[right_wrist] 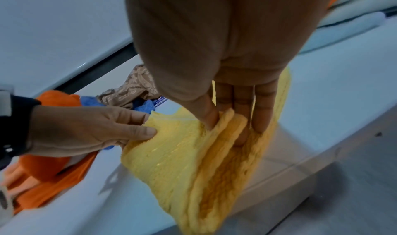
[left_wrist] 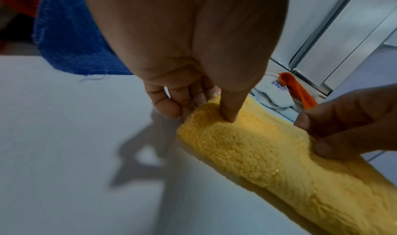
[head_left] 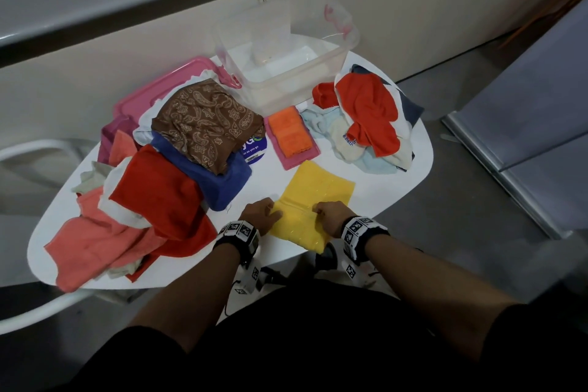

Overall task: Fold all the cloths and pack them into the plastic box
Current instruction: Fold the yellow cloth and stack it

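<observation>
white table (head_left: 375,188) — yellow cloth (head_left: 313,200) | plastic box (head_left: 286,73) | pink lid (head_left: 143,95) | cloth piles (head_left: 152,188)

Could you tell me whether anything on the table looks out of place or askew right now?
The yellow cloth hangs over the table's near edge while both hands pinch it. The plastic box holds no cloths.
</observation>
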`<action>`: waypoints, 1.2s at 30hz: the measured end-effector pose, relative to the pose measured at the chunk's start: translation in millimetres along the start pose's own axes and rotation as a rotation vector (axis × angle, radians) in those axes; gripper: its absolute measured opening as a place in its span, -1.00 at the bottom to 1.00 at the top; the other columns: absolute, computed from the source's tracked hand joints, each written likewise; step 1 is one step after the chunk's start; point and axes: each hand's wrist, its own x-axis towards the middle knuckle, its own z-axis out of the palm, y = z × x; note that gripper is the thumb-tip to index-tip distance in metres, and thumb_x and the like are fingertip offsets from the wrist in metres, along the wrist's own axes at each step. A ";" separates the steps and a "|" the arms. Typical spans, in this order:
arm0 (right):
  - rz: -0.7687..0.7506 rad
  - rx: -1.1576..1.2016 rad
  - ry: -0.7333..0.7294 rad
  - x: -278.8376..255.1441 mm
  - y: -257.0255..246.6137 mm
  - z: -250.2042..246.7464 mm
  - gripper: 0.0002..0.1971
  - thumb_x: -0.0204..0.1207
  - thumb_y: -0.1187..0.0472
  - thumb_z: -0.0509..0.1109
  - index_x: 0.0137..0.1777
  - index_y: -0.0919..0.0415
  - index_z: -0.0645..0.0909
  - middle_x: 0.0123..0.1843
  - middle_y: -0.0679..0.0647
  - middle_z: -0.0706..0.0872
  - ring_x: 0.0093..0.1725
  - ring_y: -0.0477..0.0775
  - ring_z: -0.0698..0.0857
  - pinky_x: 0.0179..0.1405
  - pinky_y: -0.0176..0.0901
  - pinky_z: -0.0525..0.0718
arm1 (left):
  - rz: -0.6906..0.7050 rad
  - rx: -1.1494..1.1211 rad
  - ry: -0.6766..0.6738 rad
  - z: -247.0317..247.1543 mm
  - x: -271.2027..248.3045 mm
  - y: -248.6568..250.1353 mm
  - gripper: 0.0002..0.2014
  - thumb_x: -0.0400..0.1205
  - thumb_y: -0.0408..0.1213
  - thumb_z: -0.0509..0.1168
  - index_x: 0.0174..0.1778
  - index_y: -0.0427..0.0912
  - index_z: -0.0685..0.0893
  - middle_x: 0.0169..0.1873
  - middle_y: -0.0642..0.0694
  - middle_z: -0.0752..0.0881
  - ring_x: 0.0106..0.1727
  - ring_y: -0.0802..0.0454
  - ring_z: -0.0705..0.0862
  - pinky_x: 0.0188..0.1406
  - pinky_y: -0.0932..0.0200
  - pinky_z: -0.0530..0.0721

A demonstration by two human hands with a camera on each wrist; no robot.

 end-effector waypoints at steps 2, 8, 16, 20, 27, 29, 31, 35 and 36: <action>-0.001 -0.023 -0.008 1.1 0.5 0.2 -0.54 0.61 0.41 0.16 0.49 0.17 0.51 0.42 0.27 0.59 0.37 0.31 0.58 0.33 0.03 0.58 | -0.028 -0.056 0.036 2.4 -2.7 -2.0 -0.64 0.63 -0.01 0.36 0.22 -0.16 0.63 0.03 -0.17 0.73 0.13 -0.20 0.66 0.05 0.12 0.50; 0.026 -0.181 -0.015 2.3 -4.0 -1.9 -0.58 0.60 0.31 0.20 0.45 0.10 0.50 0.31 0.18 0.64 0.26 0.27 0.65 0.19 0.06 0.67 | -0.066 -0.096 0.083 1.6 -3.2 7.3 -0.68 0.58 0.04 0.39 0.12 -0.07 0.69 -0.03 -0.11 0.78 0.05 -0.12 0.71 0.05 0.11 0.59; -0.188 -0.443 0.130 -0.6 -6.2 3.8 -0.71 0.56 0.33 0.22 0.27 0.17 0.51 0.22 0.22 0.61 0.19 0.30 0.63 0.10 0.06 0.53 | -0.133 -0.069 0.129 10.9 2.8 11.2 -0.67 0.53 0.12 0.41 0.02 -0.04 0.64 -0.01 -0.14 0.77 0.08 -0.20 0.71 0.04 0.02 0.64; -0.215 -0.368 -0.101 -1.9 -6.0 9.3 -0.86 0.50 0.23 0.32 0.03 0.06 0.61 0.13 0.14 0.56 0.14 0.29 0.63 -0.01 -0.02 0.58 | -0.171 -0.082 0.129 9.7 5.6 10.7 -0.66 0.53 0.10 0.42 -0.01 -0.10 0.66 -0.02 -0.15 0.77 0.11 -0.20 0.69 0.03 0.04 0.60; -0.208 -0.564 -0.105 2.1 -6.1 18.5 -0.07 -0.02 -0.38 0.64 0.31 0.05 0.44 0.27 0.14 0.50 0.24 0.23 0.51 0.19 0.13 0.49 | -0.186 -0.040 0.108 8.2 5.6 3.1 -0.60 0.52 0.20 0.40 -0.16 -0.10 0.58 -0.18 -0.07 0.71 0.02 -0.15 0.68 -0.13 0.14 0.50; -0.204 -0.653 -0.071 0.3 -6.7 24.6 0.05 0.01 -0.36 0.65 0.45 0.11 0.35 0.35 0.20 0.46 0.32 0.29 0.48 0.27 0.21 0.44 | -0.180 -0.041 0.110 8.5 3.1 4.1 -0.61 0.52 0.19 0.40 -0.16 -0.11 0.58 -0.21 -0.05 0.68 0.01 -0.15 0.69 -0.15 0.14 0.49; -0.211 -0.702 -0.001 -2.3 -7.7 29.3 -0.09 0.21 -0.20 0.62 0.49 0.15 0.32 0.38 0.23 0.44 0.33 0.30 0.47 0.30 0.21 0.43 | -0.184 -0.057 0.106 8.1 0.6 5.6 -0.61 0.52 0.17 0.40 -0.10 -0.12 0.59 -0.18 -0.08 0.69 0.02 -0.16 0.69 -0.15 0.12 0.52; -0.219 -0.669 0.040 -3.9 -6.9 25.7 -0.34 0.42 0.01 0.49 0.46 0.18 0.36 0.38 0.24 0.45 0.36 0.31 0.46 0.30 0.18 0.44 | 0.013 0.087 0.206 7.8 -6.6 10.7 -0.58 0.56 0.12 0.32 0.19 -0.08 0.52 0.09 -0.10 0.65 0.12 -0.18 0.65 0.09 -0.03 0.52; -0.227 -0.644 0.043 -4.1 -6.4 23.7 -0.38 0.42 -0.01 0.48 0.43 0.16 0.40 0.36 0.23 0.47 0.35 0.30 0.47 0.29 0.16 0.44 | 0.178 0.160 0.240 9.0 -9.5 11.9 -0.55 0.54 0.13 0.31 0.23 -0.06 0.52 0.15 -0.10 0.61 0.15 -0.17 0.61 0.12 -0.06 0.49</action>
